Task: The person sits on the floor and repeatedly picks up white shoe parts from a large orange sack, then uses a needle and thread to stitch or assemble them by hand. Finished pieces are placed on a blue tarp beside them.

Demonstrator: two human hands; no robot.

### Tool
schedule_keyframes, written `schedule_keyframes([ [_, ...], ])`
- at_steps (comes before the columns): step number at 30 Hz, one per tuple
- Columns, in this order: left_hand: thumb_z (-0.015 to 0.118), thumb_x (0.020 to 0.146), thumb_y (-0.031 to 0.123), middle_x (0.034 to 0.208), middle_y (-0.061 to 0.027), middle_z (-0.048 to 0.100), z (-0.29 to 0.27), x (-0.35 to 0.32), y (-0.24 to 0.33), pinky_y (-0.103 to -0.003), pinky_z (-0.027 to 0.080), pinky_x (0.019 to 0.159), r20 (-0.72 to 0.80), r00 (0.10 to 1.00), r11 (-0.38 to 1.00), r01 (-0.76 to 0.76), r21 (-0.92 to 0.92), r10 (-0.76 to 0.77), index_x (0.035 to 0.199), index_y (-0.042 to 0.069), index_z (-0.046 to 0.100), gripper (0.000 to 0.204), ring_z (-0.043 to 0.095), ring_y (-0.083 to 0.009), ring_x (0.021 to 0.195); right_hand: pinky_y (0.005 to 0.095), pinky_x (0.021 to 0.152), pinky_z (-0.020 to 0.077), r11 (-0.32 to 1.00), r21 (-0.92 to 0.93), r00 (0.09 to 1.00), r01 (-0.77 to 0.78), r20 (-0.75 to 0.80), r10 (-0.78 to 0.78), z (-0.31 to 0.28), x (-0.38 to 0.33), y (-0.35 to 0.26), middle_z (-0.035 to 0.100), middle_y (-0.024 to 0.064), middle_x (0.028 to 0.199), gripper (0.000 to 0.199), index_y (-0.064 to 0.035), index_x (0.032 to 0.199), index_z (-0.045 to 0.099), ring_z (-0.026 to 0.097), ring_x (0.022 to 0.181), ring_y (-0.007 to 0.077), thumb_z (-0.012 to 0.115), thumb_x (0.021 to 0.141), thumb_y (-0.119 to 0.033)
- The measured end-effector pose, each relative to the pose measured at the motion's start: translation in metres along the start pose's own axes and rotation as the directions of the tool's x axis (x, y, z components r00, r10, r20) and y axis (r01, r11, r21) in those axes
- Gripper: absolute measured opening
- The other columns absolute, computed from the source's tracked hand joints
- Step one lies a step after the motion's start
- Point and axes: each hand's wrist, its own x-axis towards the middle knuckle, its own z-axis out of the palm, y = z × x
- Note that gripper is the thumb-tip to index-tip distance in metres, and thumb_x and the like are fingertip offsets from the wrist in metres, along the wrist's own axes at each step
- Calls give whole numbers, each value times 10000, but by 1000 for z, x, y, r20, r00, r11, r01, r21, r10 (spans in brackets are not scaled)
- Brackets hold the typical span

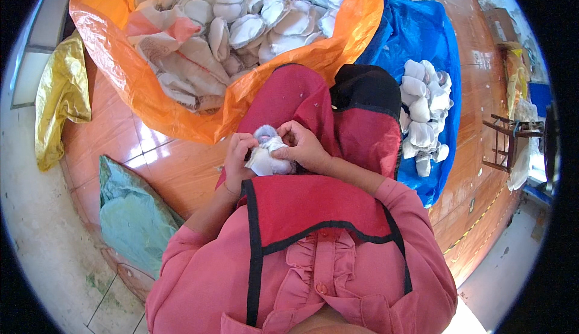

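Above my lap, both hands work on one small white padded cloth piece (pixel 266 160) with a grey fuzzy bulge at its top. My left hand (pixel 240 151) pinches its left edge. From the other side, my right hand (pixel 301 148) grips it with thumb and fingers near the bulge. The fingers partly cover the piece, so its full shape cannot be made out. Beyond my knees lies a heap of flat, rounded white padded pieces (pixel 247 29) in a wide orange plastic sheet (pixel 187 126).
Right of my knees, puffier white pieces (pixel 420 110) are piled on a blue plastic sheet (pixel 443 171). A yellow sack (pixel 63 96) and a green plastic sheet (pixel 132 213) lie at left on the tiled floor. A dark wooden rack (pixel 503 144) stands far right, near a cardboard box (pixel 502 26).
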Motion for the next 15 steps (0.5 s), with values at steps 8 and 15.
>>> schedule_keyframes([
  [8,657,781,-54,973,-96,587,-41,-4,17,-293,464,823,251,963,989,124,-84,-99,1136,46,574,378,596,-237,926,220,678,458,987,-160,999,24,52,-15,9,0,-2,564,-1,873,493,-64,1063,512,533,766,74,863,727,-144],
  [15,755,809,231,1026,-106,614,-50,30,31,-320,484,845,380,803,881,465,81,-459,1321,97,555,566,605,-219,941,239,545,390,925,-349,989,148,43,-143,35,6,-18,504,-11,756,463,-70,963,497,465,661,64,857,720,-229],
])
